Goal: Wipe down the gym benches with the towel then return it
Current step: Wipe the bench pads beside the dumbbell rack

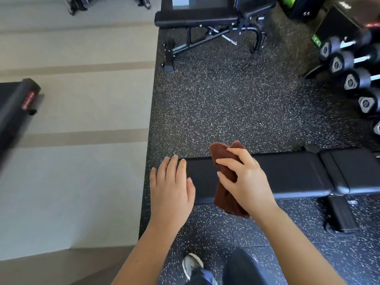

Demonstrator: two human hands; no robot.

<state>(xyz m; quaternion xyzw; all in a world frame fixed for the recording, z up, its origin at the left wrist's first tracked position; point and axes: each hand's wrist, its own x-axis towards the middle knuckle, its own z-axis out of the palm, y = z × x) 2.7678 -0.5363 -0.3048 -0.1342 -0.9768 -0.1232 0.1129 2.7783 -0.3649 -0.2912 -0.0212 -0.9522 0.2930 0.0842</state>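
A black padded gym bench [292, 173] runs left to right just in front of me. My right hand [244, 177] grips a folded brown towel [223, 161] over the bench's left part; the towel hangs past the near edge. My left hand [170, 186] hovers flat, fingers straight, at the bench's left end and holds nothing. A second black bench [197, 17] stands farther off at the top of the view.
A rack of dumbbells [355, 79] lines the right side. Speckled black rubber flooring [226, 110] lies between the benches. Pale striped floor [72, 161] is to the left, with a dark machine part [18, 105] at its far left. My shoe [192, 264] shows below.
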